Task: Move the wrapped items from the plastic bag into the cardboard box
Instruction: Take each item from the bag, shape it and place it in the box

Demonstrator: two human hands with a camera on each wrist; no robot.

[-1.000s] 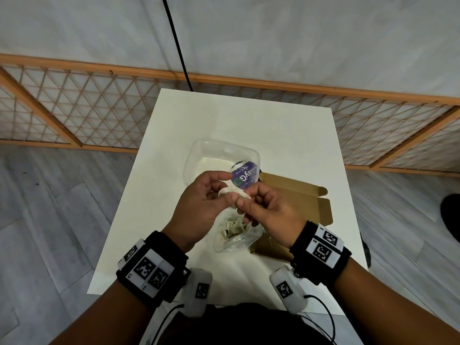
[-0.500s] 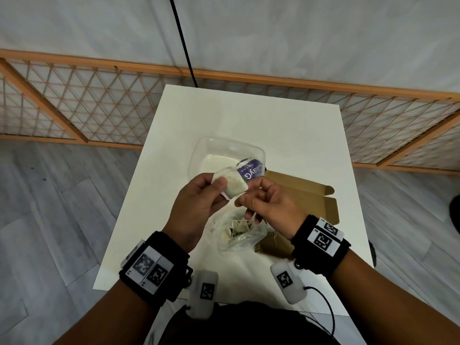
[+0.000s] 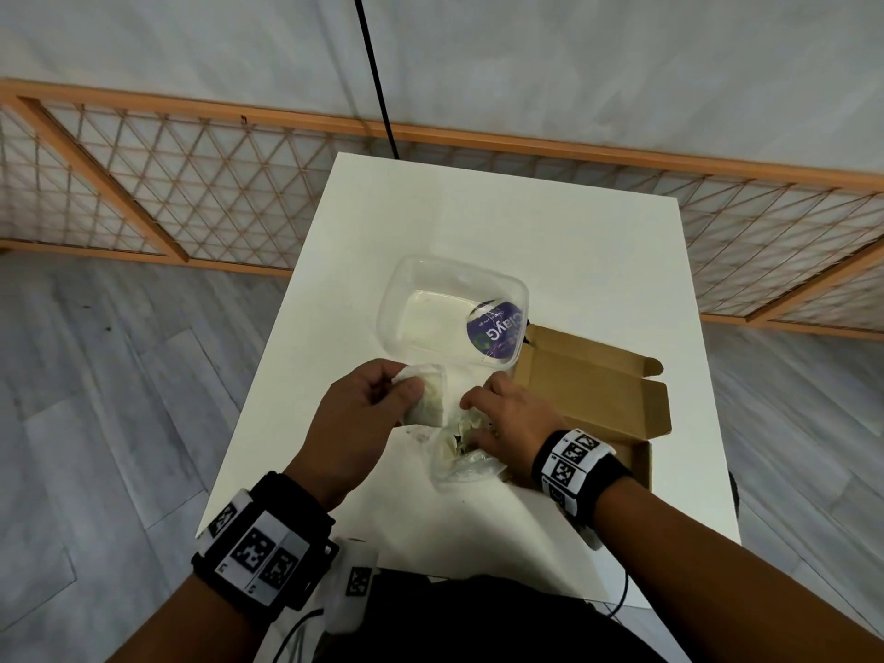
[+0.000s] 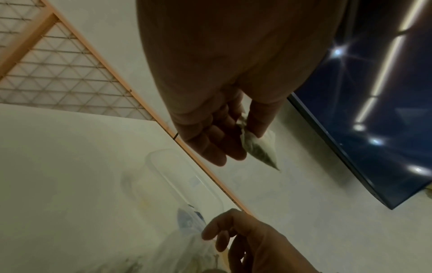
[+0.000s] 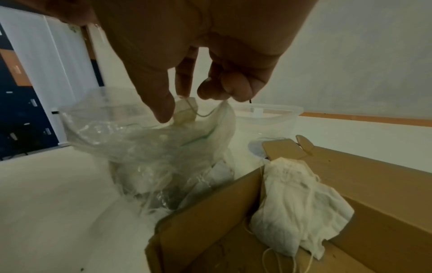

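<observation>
My left hand [image 3: 406, 382] pinches a small white wrapped item [image 3: 428, 399] between thumb and fingers, held above the table left of the plastic bag; the left wrist view shows the wrapped item [image 4: 259, 147] hanging from the fingertips. My right hand [image 3: 471, 406] pinches the rim of the clear plastic bag [image 3: 461, 459], which stands crumpled against the box with more wrapped items inside. In the right wrist view the right hand [image 5: 187, 103] holds the plastic bag [image 5: 149, 144] open. The open cardboard box [image 3: 593, 390] lies at the right, with a white wrapped bundle [image 5: 299, 199] inside it.
A clear plastic tub [image 3: 449, 308] with a purple round label [image 3: 495, 330] stands just behind the bag and touches the box's far corner. The white table [image 3: 550, 222] ends near my body. A wooden lattice fence [image 3: 167, 184] runs behind the table.
My left hand has drawn the wrapped item away to the left and lower. My right hand has let go of it and dropped to the bag's rim.
</observation>
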